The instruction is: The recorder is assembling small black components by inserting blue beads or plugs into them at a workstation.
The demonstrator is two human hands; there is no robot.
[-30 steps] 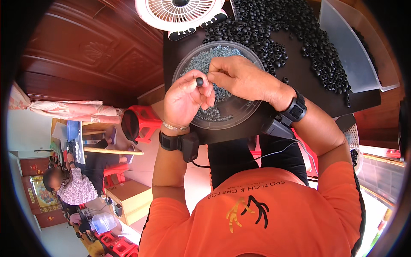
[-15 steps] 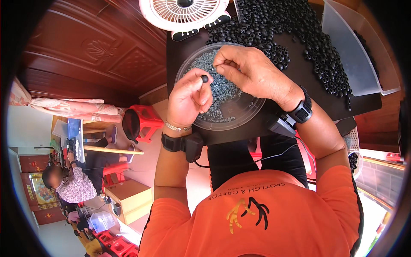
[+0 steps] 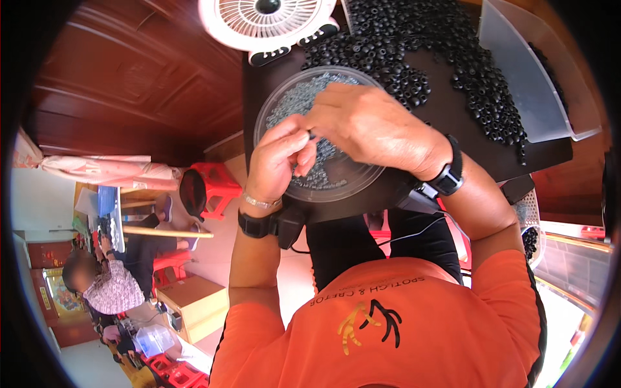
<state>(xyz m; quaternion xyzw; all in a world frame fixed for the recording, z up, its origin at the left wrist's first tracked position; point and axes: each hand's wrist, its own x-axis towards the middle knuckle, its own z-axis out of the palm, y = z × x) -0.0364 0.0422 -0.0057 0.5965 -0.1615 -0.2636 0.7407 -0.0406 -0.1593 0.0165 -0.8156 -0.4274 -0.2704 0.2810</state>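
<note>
My left hand (image 3: 277, 158) is closed in a pinch around a small round black plastic piece (image 3: 312, 134), of which only a bit shows between thumb and forefinger. Bent over from the right, my right hand (image 3: 378, 126) has its fingertips up against that piece. Its fingers are closed, and whatever they hold is hidden behind the hand. Both hands are above a round clear plastic tub (image 3: 369, 181) on the dark table. Many tiny grey-blue pieces (image 3: 291, 103) lie in the tub, partly covered by my hands.
A heap of black ring-like pieces (image 3: 485, 97) spreads over the table's far right, beside a translucent bin (image 3: 517, 84). A white-and-pink fan (image 3: 268, 29) stands at the far left edge. Red stools (image 3: 217, 187) and a cardboard box (image 3: 194, 304) are leftward, where another person (image 3: 113, 284) sits.
My right hand has come left and turned over, its fingertips now meeting the black piece in my left hand. The whole view has shifted slightly.
</note>
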